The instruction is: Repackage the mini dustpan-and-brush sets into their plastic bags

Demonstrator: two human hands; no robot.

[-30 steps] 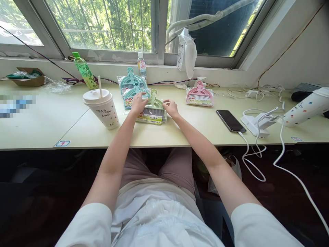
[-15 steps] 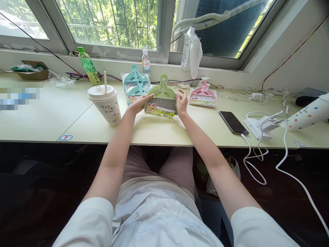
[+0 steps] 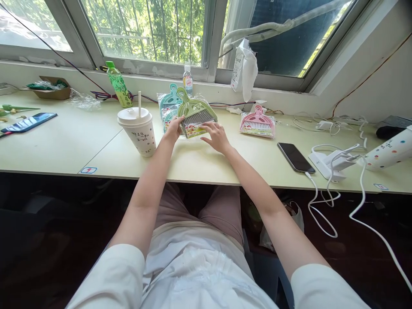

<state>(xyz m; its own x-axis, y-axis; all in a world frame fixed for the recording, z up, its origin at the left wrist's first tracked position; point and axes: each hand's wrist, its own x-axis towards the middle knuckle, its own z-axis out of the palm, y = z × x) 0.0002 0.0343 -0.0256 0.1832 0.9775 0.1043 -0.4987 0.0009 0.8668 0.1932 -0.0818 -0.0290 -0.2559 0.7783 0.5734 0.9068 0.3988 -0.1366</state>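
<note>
Two hands on one packet: my left hand [image 3: 174,128] has a closed grip on the left edge of the green dustpan set [image 3: 194,113], tilting it up off the worktop [image 3: 96,146], handle toward the window. My right hand [image 3: 216,136] lies open, fingers flat against its lower right. Teal sets [image 3: 168,102] stand just behind; paper cup [image 3: 137,131] near left.

The green plastic dustpan-and-brush set [image 3: 195,112] sits in clear, glossy, crinkled film with a printed paper label. The pink plastic dustpan set [image 3: 257,122] wears the same shiny wrap. The white paper cup [image 3: 139,133] looks matt under a smooth plastic lid. The pale desk top [image 3: 64,146] is smooth and matt; the black phone [image 3: 295,157] is glossy glass.
</note>
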